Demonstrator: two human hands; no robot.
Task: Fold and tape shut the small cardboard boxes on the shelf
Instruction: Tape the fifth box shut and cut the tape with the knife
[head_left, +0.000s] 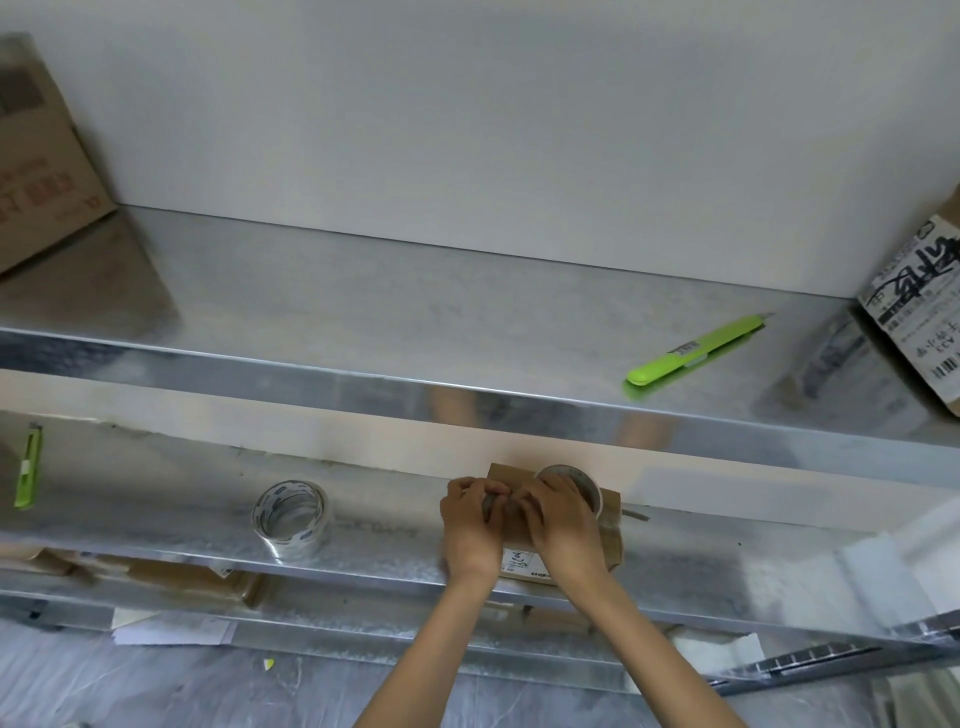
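Observation:
A small brown cardboard box (610, 540) lies on the middle metal shelf (395, 525), partly under the shelf above. A roll of clear tape (584, 486) stands on top of it. My right hand (558, 512) grips the roll from the left side. My left hand (470, 519) is beside it, fingers curled and pinching at the tape's free end where the two hands meet. The hands cover most of the box top, so its flaps are hidden. A white label (522, 564) shows on the box's front.
A second tape roll (291, 517) stands on the same shelf to the left. A green utility knife (28, 467) lies far left, another green knife (693, 351) on the upper shelf. Larger cardboard boxes (36, 156) (919, 306) sit at the upper shelf's ends. Flattened cardboard lies on the lower shelf.

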